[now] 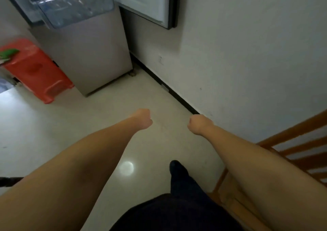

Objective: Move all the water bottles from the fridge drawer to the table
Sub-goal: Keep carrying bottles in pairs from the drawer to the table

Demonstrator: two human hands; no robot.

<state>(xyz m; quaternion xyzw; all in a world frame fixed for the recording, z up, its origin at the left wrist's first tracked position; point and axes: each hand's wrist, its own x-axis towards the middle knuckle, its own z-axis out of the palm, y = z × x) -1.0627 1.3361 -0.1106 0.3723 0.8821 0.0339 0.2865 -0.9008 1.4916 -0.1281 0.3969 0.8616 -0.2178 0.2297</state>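
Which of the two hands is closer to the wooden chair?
The right hand; the wooden chair stands on that side, while the left hand is nearer the red stool.

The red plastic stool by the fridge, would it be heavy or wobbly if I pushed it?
The red plastic stool looks like thin moulded plastic, so it is probably light. On the shiny floor it would likely slide easily. Its legs spread wide, so tipping seems unlikely.

Both bare forearms reach forward and down, side by side and well apart. The left hand (143, 118) is curled into a loose fist with nothing in it, knuckles turned inward; the right hand (197, 124) is likewise closed into an empty fist, its fingers tucked under. One dark-trousered leg (182, 179) steps forward between the arms.
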